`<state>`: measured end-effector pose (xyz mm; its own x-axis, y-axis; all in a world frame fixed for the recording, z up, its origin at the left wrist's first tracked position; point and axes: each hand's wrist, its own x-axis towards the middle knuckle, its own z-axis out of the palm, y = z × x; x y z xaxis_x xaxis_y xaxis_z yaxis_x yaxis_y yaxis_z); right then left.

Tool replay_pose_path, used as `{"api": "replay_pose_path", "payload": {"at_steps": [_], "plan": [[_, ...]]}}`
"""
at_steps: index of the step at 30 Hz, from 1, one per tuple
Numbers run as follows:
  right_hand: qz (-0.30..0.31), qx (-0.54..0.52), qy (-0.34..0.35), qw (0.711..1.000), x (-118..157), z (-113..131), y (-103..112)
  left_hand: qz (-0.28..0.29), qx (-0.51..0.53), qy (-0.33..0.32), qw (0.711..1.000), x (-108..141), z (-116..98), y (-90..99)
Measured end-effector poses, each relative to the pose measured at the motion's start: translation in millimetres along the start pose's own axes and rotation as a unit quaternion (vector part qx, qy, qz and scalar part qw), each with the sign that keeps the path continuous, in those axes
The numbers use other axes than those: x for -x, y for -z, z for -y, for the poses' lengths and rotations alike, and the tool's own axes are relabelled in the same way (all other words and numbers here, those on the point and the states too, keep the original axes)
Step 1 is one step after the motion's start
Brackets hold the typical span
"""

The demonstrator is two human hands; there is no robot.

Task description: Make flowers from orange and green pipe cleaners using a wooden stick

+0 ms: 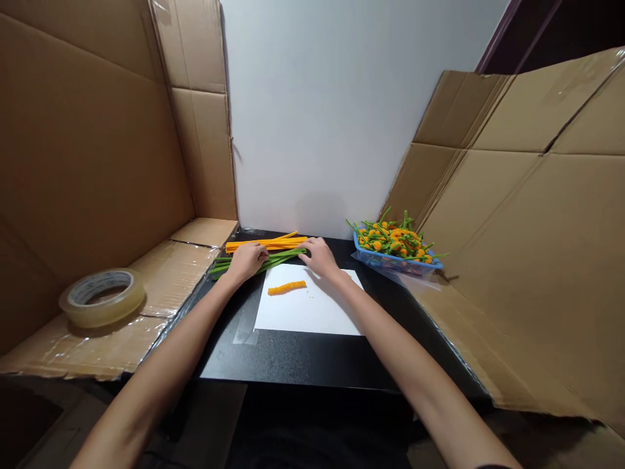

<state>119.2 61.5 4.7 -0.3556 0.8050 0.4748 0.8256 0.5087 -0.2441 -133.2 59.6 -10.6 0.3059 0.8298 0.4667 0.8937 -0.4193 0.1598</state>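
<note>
Two bare hands at the far side of the black, flat tabletop [293, 361]; both forearms reach in from the near edge.

Left hand [248, 260]: fingers curled above a loose bundle of thin, green, fuzzy-looking stems [280, 258]. Fingertips partly hidden; cannot tell whether they grasp any stem.

Right hand [318, 254]: thumb and fingers bent at the right end of the green bundle, fingertips at the stem ends. Whether they pinch or merely touch cannot be told.

Green stems lie aslant, left ends nearer the viewer, running beneath the left hand. Just beyond them: a bundle of straight, orange, fuzzy-looking stems [280, 243], one strand angled upward.

White, rectangular paper sheet [307, 319] lies nearer the viewer; right forearm passes over its right part. On its left half: one orange, ridged, coil-like piece [286, 288], apart from both hands. A few tiny specks beside it.

Right rear: blue, open-mesh plastic basket [390, 260], heaped with orange-and-green fuzzy pieces [396, 233], several stalks projecting past the rim.

Left: wide roll of clear tape [105, 315], lying flat on brown corrugated cardboard [166, 286].
</note>
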Motion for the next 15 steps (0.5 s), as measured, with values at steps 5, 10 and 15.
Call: {"api": "replay_pose_path", "payload": {"at_steps": [5,10,15], "plan": [[0.084,0.067,0.046,0.993,-35.6,13.2,-19.8,0.0,0.001,0.018,1.0,0.9,6.1,2.7],[0.076,0.075,0.03,0.994,-34.4,10.6,-31.3,-0.011,-0.016,0.019,1.0,1.2,8.3,13.1],[0.059,0.069,0.023,0.996,-30.6,11.5,-36.6,0.032,-0.024,0.031,0.999,0.2,5.5,15.9]]}}
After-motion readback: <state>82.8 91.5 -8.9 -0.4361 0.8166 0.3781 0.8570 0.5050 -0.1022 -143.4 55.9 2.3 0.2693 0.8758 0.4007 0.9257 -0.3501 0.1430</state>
